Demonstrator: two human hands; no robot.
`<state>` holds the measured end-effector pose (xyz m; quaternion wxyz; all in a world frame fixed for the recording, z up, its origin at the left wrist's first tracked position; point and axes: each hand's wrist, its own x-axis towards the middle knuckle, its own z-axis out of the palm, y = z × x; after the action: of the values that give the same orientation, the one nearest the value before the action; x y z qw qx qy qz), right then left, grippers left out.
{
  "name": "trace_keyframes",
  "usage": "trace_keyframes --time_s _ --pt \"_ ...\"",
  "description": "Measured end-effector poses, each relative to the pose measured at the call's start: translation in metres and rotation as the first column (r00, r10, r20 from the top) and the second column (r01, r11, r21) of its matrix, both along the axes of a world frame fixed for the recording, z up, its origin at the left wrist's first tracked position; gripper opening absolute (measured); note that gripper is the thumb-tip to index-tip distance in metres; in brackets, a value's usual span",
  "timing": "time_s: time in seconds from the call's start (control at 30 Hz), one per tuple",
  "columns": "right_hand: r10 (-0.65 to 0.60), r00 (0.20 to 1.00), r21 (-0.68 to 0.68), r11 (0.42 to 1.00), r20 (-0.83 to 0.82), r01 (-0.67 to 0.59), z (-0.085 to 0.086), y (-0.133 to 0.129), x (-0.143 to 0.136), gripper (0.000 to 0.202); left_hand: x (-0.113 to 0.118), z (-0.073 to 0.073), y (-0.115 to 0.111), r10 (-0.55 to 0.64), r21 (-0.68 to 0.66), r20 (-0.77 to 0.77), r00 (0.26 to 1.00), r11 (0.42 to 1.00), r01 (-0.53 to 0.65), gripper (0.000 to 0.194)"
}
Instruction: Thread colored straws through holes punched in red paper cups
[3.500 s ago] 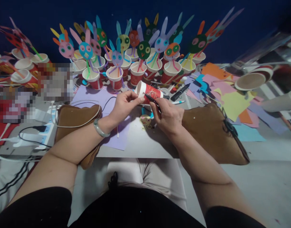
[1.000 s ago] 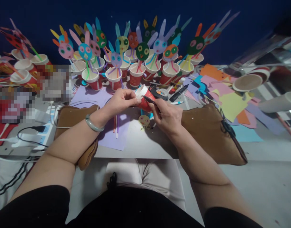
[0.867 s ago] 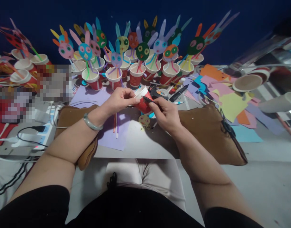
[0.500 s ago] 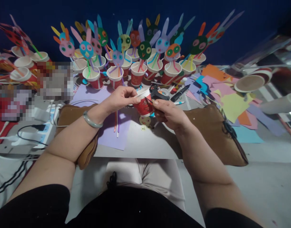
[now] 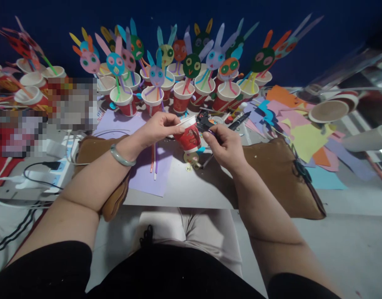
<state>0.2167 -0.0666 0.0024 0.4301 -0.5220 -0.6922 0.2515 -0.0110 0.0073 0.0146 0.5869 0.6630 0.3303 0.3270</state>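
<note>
A red and white paper cup is held tilted above the table by my left hand, thumb and fingers pinching its rim. Just right of the cup, my right hand has its fingers curled closed; a small dark piece shows at the fingertips, too little to name. Behind the two hands lies a black tool resembling a glue gun. Under the cup are a pale round paper face and a small "Hi" disc. Several straws rest on a purple sheet to the left.
Rows of cups with paper rabbit heads stand along the back. Coloured paper scraps are heaped at right. Brown cushions flank my arms. A power strip with cables sits at left, and a black marker lies behind my right hand.
My right hand has drawn back slightly to the right, and the dark pointed thing at its fingertips has come away from the cup's side. My left hand keeps hold of the cup.
</note>
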Motion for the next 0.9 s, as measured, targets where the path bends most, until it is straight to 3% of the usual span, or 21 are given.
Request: trace_keyframes --time_s 0.17,0.37,0.53,0.9 --pt "-0.02 0.986 0.089 0.996 0.167 0.005 -0.0019 -0.0024 0.0002 0.034 -0.0004 0.0034 -0.0016 -0.012 -0.006 -0.016 1.0 1.0 0.012 0.049" --pt "0.048 0.977 0.117 0.99 0.209 -0.073 -0.0028 0.0002 0.0025 0.028 -0.0035 0.0047 -0.001 -0.111 -0.066 -0.039 0.993 0.992 0.108 0.045" --pt "0.124 0.962 0.097 0.984 0.244 -0.152 -0.0011 0.0003 0.0073 0.03 -0.006 0.0067 -0.0013 -0.187 -0.079 -0.012 0.982 0.979 0.186 0.041" --pt "0.142 0.954 0.086 0.982 0.264 -0.17 0.0015 -0.0005 0.0085 0.037 -0.0067 0.0072 -0.0007 -0.207 -0.01 -0.038 0.978 0.978 0.207 0.042"
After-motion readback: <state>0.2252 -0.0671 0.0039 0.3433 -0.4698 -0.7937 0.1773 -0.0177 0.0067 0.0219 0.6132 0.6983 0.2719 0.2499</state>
